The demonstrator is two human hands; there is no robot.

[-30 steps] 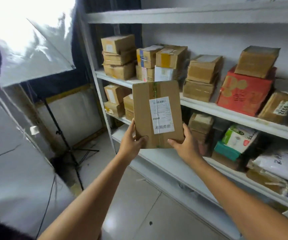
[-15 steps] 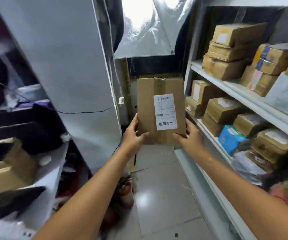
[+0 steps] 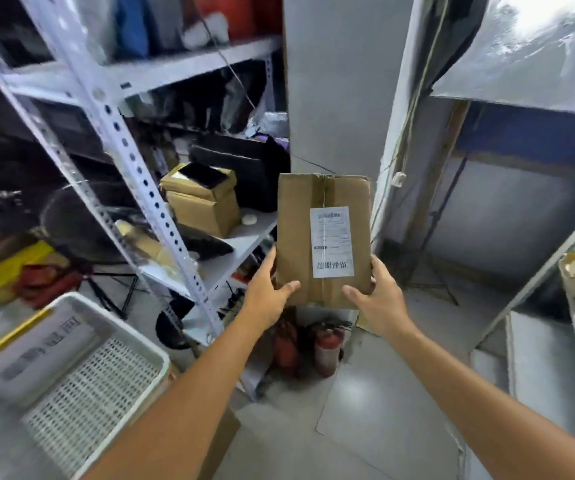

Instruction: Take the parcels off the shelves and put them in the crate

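We hold the cardboard parcel (image 3: 324,237) upright, centre: left hand (image 3: 267,294) and right hand (image 3: 379,299) grip its lower corners, fingers hidden behind. White crate (image 3: 67,372) near left, cropped; label print unreadable.

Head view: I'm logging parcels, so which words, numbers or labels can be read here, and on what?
"超期滞留": large print, upside down to the camera, on the white label of the held parcel.
Barcode and small print on that label: too small to read.
Large dark characters on the grey sheet in the crate: too blurred to read.
Nothing else is legible.
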